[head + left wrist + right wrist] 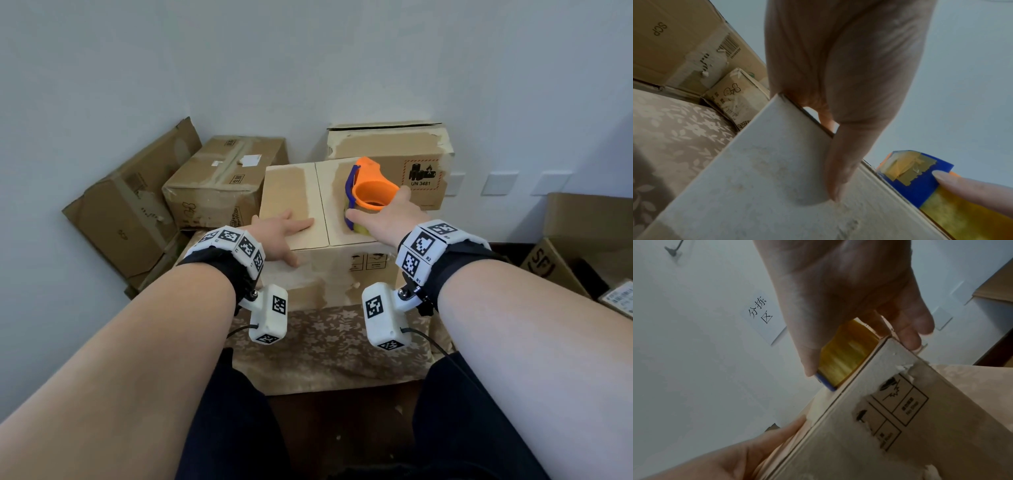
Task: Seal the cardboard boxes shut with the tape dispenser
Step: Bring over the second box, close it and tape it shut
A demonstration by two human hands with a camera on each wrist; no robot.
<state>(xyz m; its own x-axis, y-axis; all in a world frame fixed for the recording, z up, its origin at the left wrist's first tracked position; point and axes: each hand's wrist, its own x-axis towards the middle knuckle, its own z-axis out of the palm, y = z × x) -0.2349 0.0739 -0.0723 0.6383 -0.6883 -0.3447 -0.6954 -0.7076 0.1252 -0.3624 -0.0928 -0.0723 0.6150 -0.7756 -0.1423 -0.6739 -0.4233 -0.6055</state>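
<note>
Plain white wall behind, floral cloth over the tabletop, and the box I'm working on sits in the middle of it with both top flaps folded down. Centre seam reads bare in the head view: no fresh strip across it that I can see, only old torn-tape scars on the cardboard. So my call is early stage, sealing of this one not started.

My left hand lies flat on the left flap, fingers straight, thumb hooked over the near edge and down the front face, pinning the flap.

My right hand is spread over the near end of the tape dispenser, which rests on the right flap just beside the seam. Index fingertip touches the blue blade guard, other fingers reach past the far side of the roll. Looks like contact rather than a closed grip; can't confirm a firm hold.

Remaining, as I judge it: grip dispenser, stick tape end, pull along seam, cut.

More cartons stand behind and to the left; at least one at right is open. Their sealed state is mostly unclear from here.
</note>
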